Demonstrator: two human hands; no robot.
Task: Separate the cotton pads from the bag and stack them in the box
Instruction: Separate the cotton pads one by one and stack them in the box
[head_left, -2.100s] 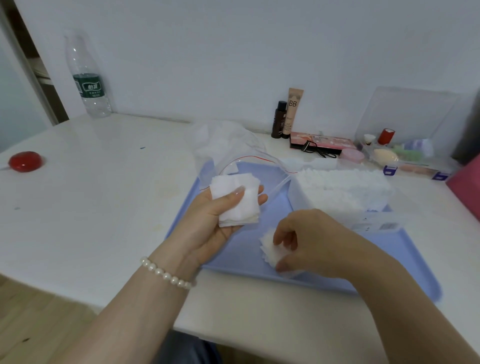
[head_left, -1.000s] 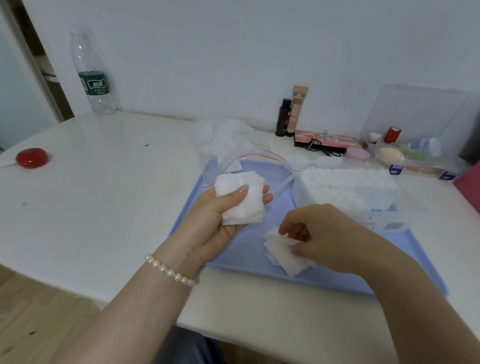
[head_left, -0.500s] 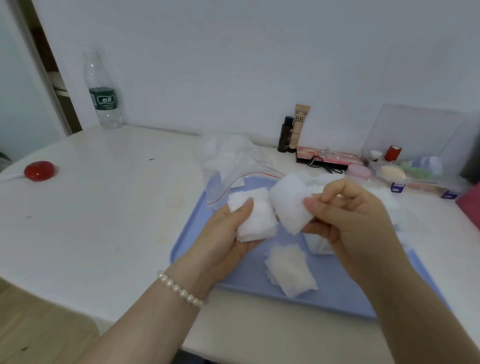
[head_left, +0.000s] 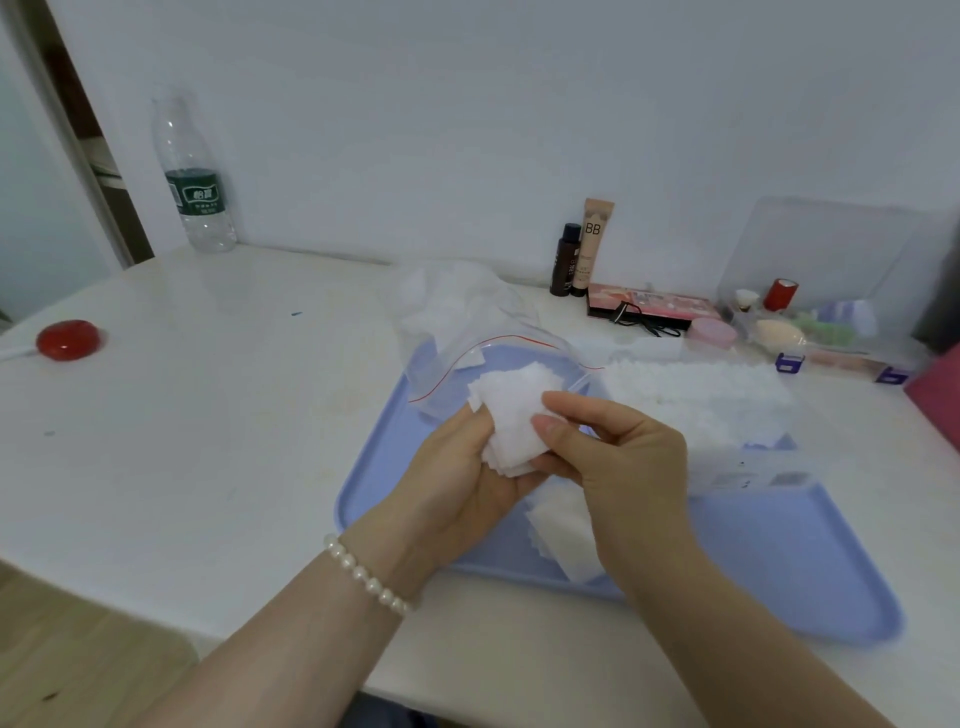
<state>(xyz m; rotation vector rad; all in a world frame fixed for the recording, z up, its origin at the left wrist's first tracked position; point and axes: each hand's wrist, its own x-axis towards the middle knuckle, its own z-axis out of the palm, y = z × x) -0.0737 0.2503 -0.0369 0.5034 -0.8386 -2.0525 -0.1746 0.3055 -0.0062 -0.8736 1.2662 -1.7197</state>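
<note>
Pads (head_left: 514, 421) pinched between fingers (head_left: 558, 422) of both hands.

tray (head_left: 779, 571) on table (head_left: 208, 441), bag (head_left: 467, 332) at tray's far left corner, box (head_left: 696, 410) on tray's right side, loose pads (head_left: 561, 535) on tray's near edge, bottle (head_left: 195, 176) far left by wall, cosmetics (head_left: 587, 249) behind tray
</note>
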